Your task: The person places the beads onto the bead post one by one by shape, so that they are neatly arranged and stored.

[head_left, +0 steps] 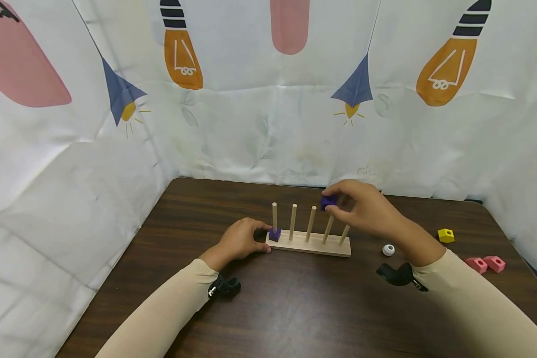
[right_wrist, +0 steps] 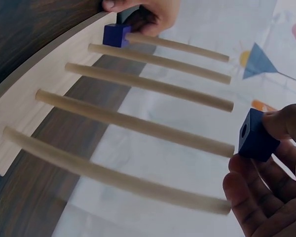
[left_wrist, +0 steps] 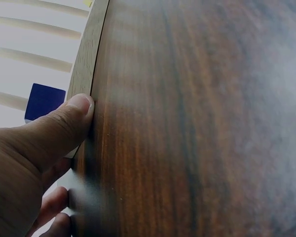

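Observation:
A wooden peg stand (head_left: 313, 246) with several upright pegs lies on the table. My left hand (head_left: 241, 238) holds its left end, thumb (left_wrist: 81, 104) against the front edge and fingers behind. One purple cube bead (head_left: 275, 234) sits at the bottom of the leftmost peg. With thumb and fingers, my right hand (head_left: 362, 206) pinches another purple cube bead (right_wrist: 258, 136), whose hole shows on the side facing the pegs. That bead is close to the tip of the second peg from the right; whether they touch, I cannot tell. The other pegs carry nothing.
To the right of the stand lie a white round bead (head_left: 388, 249), a yellow bead (head_left: 446, 235) and two pink beads (head_left: 494, 264). A printed white cloth (head_left: 259, 134) hangs behind the brown table (head_left: 295, 308) and along its left side.

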Available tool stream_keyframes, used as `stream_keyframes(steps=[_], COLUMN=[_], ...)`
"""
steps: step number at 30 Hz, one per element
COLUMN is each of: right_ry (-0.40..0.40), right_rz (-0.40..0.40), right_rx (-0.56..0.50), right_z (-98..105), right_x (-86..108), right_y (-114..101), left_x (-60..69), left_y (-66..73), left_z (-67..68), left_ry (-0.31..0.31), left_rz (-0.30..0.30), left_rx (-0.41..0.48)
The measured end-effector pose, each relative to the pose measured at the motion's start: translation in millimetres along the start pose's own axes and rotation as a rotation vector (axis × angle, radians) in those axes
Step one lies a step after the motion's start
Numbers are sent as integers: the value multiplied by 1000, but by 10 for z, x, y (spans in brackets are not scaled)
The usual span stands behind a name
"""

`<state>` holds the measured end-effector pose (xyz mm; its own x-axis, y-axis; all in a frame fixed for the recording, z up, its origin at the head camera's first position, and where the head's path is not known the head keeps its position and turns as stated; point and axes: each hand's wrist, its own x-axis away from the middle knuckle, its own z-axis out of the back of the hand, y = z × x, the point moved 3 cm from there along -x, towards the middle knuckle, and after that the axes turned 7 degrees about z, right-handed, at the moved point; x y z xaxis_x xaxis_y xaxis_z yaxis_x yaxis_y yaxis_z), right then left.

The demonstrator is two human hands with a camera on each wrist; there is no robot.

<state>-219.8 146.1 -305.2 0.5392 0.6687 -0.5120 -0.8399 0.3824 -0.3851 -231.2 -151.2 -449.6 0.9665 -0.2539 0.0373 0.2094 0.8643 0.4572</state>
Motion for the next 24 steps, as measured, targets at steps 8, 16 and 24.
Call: stream_keyframes(steps=[8,16,24], right_ry=[-29,-37,-47], right_rz=[-12,-28,-53], right_rx=[-12,-41,-50], right_z=[-90,-191,-254], right_x=[-121,-202,-301], right_y=[-48,-68,-97], left_x=[6,-1,-7], left_y=[-7,-3,-5], left_z=[1,0,-5], left_ry=[2,-3,-5], left_rz=[-2,-12,-18], left_rx=[5,14,11])
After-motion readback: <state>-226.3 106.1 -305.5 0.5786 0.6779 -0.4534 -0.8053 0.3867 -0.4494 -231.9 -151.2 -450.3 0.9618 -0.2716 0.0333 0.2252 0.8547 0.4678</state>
